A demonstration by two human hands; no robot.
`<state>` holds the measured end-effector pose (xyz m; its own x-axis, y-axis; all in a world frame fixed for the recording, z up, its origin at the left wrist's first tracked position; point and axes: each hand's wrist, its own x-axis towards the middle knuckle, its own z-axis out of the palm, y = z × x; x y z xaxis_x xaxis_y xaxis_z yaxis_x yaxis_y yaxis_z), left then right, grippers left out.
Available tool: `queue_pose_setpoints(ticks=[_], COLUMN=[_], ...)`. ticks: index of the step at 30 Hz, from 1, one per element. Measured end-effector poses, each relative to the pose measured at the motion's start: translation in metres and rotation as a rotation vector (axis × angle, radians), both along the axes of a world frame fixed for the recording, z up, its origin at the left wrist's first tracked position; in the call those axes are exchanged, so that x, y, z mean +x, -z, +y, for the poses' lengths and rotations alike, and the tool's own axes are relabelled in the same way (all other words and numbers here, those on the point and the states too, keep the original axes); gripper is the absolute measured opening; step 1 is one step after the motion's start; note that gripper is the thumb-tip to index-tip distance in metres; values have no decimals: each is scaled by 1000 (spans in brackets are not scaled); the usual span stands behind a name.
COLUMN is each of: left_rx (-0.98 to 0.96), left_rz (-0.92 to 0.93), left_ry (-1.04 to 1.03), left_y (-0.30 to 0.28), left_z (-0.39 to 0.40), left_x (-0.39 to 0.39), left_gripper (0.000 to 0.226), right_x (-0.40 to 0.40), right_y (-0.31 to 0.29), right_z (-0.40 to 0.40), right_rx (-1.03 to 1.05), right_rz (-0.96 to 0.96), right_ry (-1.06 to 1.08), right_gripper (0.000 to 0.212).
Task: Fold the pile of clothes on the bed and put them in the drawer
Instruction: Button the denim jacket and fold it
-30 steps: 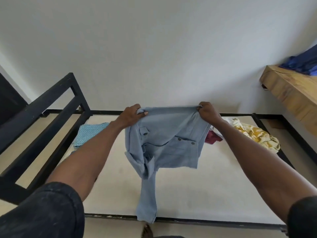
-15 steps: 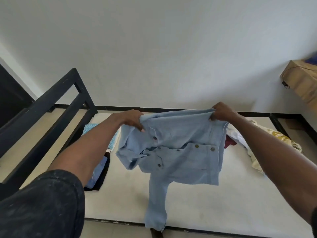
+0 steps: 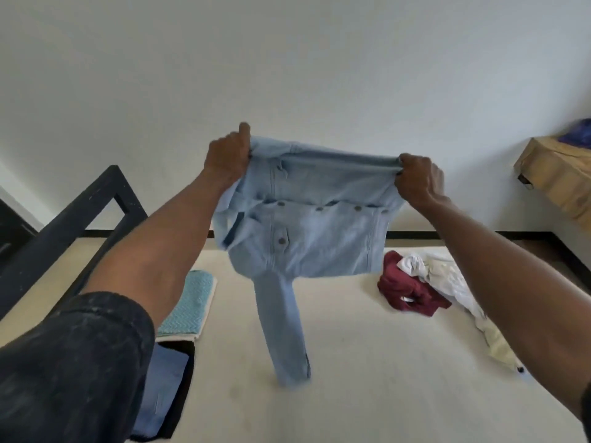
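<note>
Bed [image 3: 367, 394] with a cream, bare mattress surface filling the lower frame, bounded along its far edge by a black frame rail against the white wall. Black metal bed-end frame [image 3: 73, 219] slanting along the left edge. Light blue denim jacket [image 3: 307, 231] with brown buttons held up in the air above the middle of the bed, stretched flat between both hands, one sleeve hanging straight down with its cuff just above or touching the mattress; cannot tell which. Left hand [image 3: 228, 158] gripping the upper left corner of the jacket, fingers curled round the fabric, thumb up. Right hand [image 3: 417, 179] gripping the upper right corner likewise, fingers bunched round the hem. Black short sleeve [image 3: 73, 372] covering the left upper arm at the lower left. Pile of unfolded clothes near the right edge of the bed: pale cream and white crumpled garments [image 3: 454, 282] trailing toward the near right side, with a dark red crumpled garment [image 3: 406, 289] touching them on the left. Near the left edge, a folded teal patterned cloth [image 3: 192, 302] lying flat on a white piece; just nearer, a folded blue garment [image 3: 163, 388] lying on a black one. Wooden shelf [image 3: 556, 174] fixed at the right wall, carrying a dark blue cloth [image 3: 579, 135].
</note>
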<state>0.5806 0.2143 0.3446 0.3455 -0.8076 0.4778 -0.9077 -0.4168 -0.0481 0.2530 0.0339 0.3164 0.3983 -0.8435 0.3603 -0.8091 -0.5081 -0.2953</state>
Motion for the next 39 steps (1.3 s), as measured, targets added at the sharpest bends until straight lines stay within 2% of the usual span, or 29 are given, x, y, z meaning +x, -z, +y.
queue_pose_setpoints(ticks=[5,9,12,14,15,18,25,28,31,33,35,37,39], left_rx=[-181,-158,-51,47,91,182,441,481,591,731,938,1172,1219], left_rz=[-127,-198,-176,-87,-34,-21,103,243,285,344,425,523,689], left_ry=[-36,37,82,56,50,24,122,82,9,-68,-160,-355,-523], left_y=[-54,-21,60,131,169,280,566,643,679,680,669,647,640], left_z=[4,46,90,120,135,172,255,312,359,374,366,349,335], left_x=[3,-11,-34,-57,-71,-106,-197,-240,-262,-272,-283,-300,-316], left_gripper=[25,25,42,58,56,32,26,30,40,42,60,77,93], right_x=[7,-7,-31,-52,-63,-88,-169,-203,-226,-231,-230,-227,-219], right_y=[-46,-29,37,95,129,234,522,594,627,629,623,619,616], right_z=[-11,8,36,56,66,92,147,192,228,243,252,258,261], right_rx=[-207,-188,-93,1,53,110,210,257,318,365,386,389,452], right_rz=[-76,-9,43,103,147,307,598,688,779,840,939,1083,1189], right_ry=[-38,-108,-196,-264,-290,-411,-452,-463,-462,-428,-359,-333,-295], right_gripper=[26,24,22,20,19,17,21,24,34,27,24,31,38])
